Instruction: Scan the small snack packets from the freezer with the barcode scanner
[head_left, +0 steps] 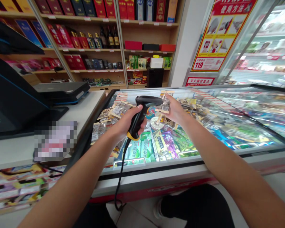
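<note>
My left hand [125, 125] is closed round the grip of a black barcode scanner [142, 110] with a yellow base; its black cable [120, 177] hangs down toward the floor. The scanner's head points right at a small packet [165, 104] with a barcode label, which my right hand [174, 110] pinches just in front of it. Both hands hover over the glass lid of a chest freezer [228, 120] filled with ice-cream and frozen-food packets.
A white counter [90, 104] at left carries a black till screen [11, 98] and a flat black device [61, 90]. Several small snack packets [114, 110] lie on the freezer lid. Wooden shelves [97, 49] of boxed bottles stand behind, and a glass-door fridge [266, 50] at right.
</note>
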Demonstrator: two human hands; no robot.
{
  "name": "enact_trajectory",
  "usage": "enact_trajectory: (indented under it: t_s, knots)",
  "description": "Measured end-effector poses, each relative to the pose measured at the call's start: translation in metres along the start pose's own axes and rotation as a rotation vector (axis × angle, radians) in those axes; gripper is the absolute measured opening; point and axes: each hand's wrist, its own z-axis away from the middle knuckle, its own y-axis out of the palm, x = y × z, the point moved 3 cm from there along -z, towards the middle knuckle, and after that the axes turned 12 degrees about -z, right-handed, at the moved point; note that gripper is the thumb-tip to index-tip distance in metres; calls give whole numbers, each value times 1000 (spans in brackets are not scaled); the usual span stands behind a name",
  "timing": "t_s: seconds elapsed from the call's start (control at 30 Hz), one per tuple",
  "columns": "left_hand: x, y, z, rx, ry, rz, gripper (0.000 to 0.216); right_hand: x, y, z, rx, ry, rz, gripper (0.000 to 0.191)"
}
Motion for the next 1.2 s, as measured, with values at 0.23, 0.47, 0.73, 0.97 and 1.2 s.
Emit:
enact_trajectory:
  t_s: [0.23, 0.47, 0.73, 0.97, 1.2]
  knots:
    - [2, 3, 2, 66, -8, -55, 46, 6, -17, -13, 53, -49, 173, 59]
    - [0, 2, 3, 44, -9, -61, 47, 16, -9, -4, 57, -174, 345, 75]
    - [-15, -28, 1, -186, 70, 44, 41, 23, -4, 35, 317, -127, 1489, 40]
    - [-18, -34, -1, -286, 36, 97, 39, -16, 31, 48, 443, -427, 1540, 47]
    - [-17, -33, -1, -312, 44, 90, 36, -76, 66, 45, 726, -541, 1598, 52]
